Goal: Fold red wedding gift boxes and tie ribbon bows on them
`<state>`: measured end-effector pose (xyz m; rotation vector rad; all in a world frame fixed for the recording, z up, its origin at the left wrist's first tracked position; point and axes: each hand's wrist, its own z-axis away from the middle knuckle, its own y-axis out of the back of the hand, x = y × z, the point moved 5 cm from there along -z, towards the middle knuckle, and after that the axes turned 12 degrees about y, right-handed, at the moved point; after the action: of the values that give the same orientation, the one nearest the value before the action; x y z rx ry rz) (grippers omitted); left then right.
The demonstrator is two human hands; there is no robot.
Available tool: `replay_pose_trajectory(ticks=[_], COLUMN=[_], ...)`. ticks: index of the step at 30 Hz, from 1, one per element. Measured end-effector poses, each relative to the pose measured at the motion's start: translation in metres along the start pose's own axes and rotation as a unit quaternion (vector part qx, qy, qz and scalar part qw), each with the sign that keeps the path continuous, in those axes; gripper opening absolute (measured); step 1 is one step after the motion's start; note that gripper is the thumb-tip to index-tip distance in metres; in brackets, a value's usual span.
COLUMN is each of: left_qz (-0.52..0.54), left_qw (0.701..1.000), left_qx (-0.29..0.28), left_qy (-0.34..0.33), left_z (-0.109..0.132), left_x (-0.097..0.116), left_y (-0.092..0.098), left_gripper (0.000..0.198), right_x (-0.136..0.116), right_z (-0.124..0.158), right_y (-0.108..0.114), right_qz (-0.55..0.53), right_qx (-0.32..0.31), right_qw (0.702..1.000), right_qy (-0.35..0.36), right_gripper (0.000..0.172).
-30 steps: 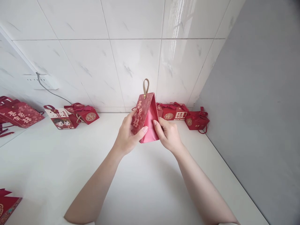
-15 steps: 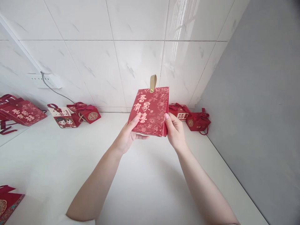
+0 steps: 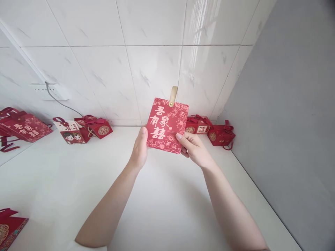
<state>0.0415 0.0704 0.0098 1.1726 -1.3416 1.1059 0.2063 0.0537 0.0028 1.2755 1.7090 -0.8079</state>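
Note:
Between my two hands is a red gift box (image 3: 169, 122) with pale flower prints and large pale characters, held up above the white tabletop. A tan strap loop (image 3: 173, 96) is fixed to its top edge by a small metal stud. My left hand (image 3: 140, 148) grips the box's left side, thumb along the edge and the other fingers mostly hidden behind. My right hand (image 3: 193, 148) holds the lower right corner, its thumb lying on the front face and fingers curled behind. The front panel faces me, tilted a little; the sides of the box are hidden.
Behind the right hand stand two red ribboned boxes, one (image 3: 201, 125) beside another (image 3: 222, 135). Left along the wall are a couple-print box (image 3: 72, 132), a red box (image 3: 101, 129) and a flower-print box (image 3: 28, 127). Another red box (image 3: 12, 226) sits front left. A cable (image 3: 61, 101) hangs from a socket.
The box has turned so its front faces me more squarely and its right side no longer shows. My right thumb moved onto the front face; my left thumb shifted to the left edge.

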Motion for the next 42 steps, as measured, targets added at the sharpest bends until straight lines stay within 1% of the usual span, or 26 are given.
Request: replay_pose_trajectory(ticks=[2,5,7,9,11,13,15,16,18,20,22,24,25,26,28,30,31,32,33,34,37,39,42], left_qz=[0.015,0.003,-0.051,-0.149,-0.269,-0.361,-0.406,-0.417,-0.432,-0.451,-0.470,-0.483,-0.486,-0.488,-0.486,-0.480,-0.477,-0.475,-0.473,-0.473,-0.461,-0.452,-0.444], left_qw=[1.000,0.999,0.997,0.985,0.954,0.917,0.894,0.887,0.874,0.858,0.845,0.841,0.842,0.845,0.854,0.862,0.864,0.865,0.865,0.864,0.867,0.876,0.887], left_qx=[-0.021,-0.046,-0.061,-0.083,-0.116,-0.144,-0.164,-0.172,-0.199,-0.219,-0.217,-0.198,-0.186,-0.175,-0.156,-0.146,-0.145,-0.146,-0.151,-0.158,-0.167,-0.154,-0.123], left_qy=[0.007,0.016,0.023,0.037,0.060,0.085,0.096,0.095,0.096,0.113,0.135,0.141,0.138,0.130,0.102,0.072,0.064,0.063,0.068,0.076,0.088,0.064,-0.003], left_z=[0.000,0.000,0.000,-0.001,-0.002,-0.005,-0.006,-0.006,-0.003,0.001,0.004,0.004,0.003,0.001,-0.002,-0.006,-0.008,-0.010,-0.012,-0.013,-0.015,-0.016,-0.015], left_x=[-0.002,0.003,0.008,0.010,0.004,-0.006,-0.013,-0.014,-0.014,-0.012,-0.009,-0.008,-0.008,-0.008,-0.008,-0.010,-0.012,-0.015,-0.019,-0.022,-0.030,-0.027,-0.016], left_y=[-0.004,-0.003,0.004,0.015,0.028,0.040,0.045,0.045,0.040,0.035,0.034,0.037,0.038,0.039,0.038,0.035,0.033,0.031,0.030,0.030,0.029,0.027,0.022], left_gripper=[0.060,0.058,0.055,0.053,0.053,0.052,0.051,0.051,0.051,0.053,0.055,0.057,0.059,0.061,0.063,0.061,0.060,0.060,0.060,0.061,0.064,0.061,0.052], right_x=[-0.002,-0.006,-0.008,-0.003,0.010,0.030,0.049,0.057,0.067,0.074,0.075,0.071,0.067,0.062,0.049,0.036,0.030,0.027,0.025,0.025,0.027,0.026,0.022], right_z=[0.001,0.002,0.003,0.004,0.006,0.009,0.010,0.010,0.009,0.008,0.009,0.009,0.008,0.007,0.004,0.000,-0.002,-0.003,-0.005,-0.006,-0.008,-0.008,-0.006], right_y=[0.001,0.008,0.013,0.019,0.024,0.028,0.031,0.032,0.032,0.033,0.036,0.041,0.045,0.050,0.060,0.066,0.066,0.064,0.061,0.057,0.044,0.037,0.031], right_qz=[-0.019,0.021,0.072,0.134,0.212,0.310,0.401,0.432,0.462,0.469,0.470,0.472,0.478,0.487,0.509,0.511,0.502,0.487,0.468,0.451,0.404,0.378,0.351], right_qx=[-0.016,-0.047,-0.080,-0.124,-0.177,-0.222,-0.243,-0.243,-0.238,-0.234,-0.233,-0.221,-0.204,-0.178,-0.096,-0.006,0.024,0.039,0.037,0.024,-0.040,-0.072,-0.104], right_qw=[1.000,0.999,0.994,0.983,0.961,0.922,0.877,0.861,0.843,0.835,0.830,0.831,0.834,0.837,0.843,0.854,0.862,0.872,0.883,0.892,0.914,0.922,0.929], right_qy=[0.006,0.013,0.012,0.000,-0.026,-0.069,-0.104,-0.116,-0.138,-0.167,-0.190,-0.193,-0.187,-0.178,-0.146,-0.093,-0.062,-0.034,-0.013,-0.001,0.018,0.036,0.048], right_gripper=[0.045,0.042,0.041,0.039,0.037,0.039,0.043,0.044,0.042,0.036,0.026,0.013,0.009,0.011,0.016,0.015,0.014,0.015,0.018,0.021,0.021,0.022,0.021])
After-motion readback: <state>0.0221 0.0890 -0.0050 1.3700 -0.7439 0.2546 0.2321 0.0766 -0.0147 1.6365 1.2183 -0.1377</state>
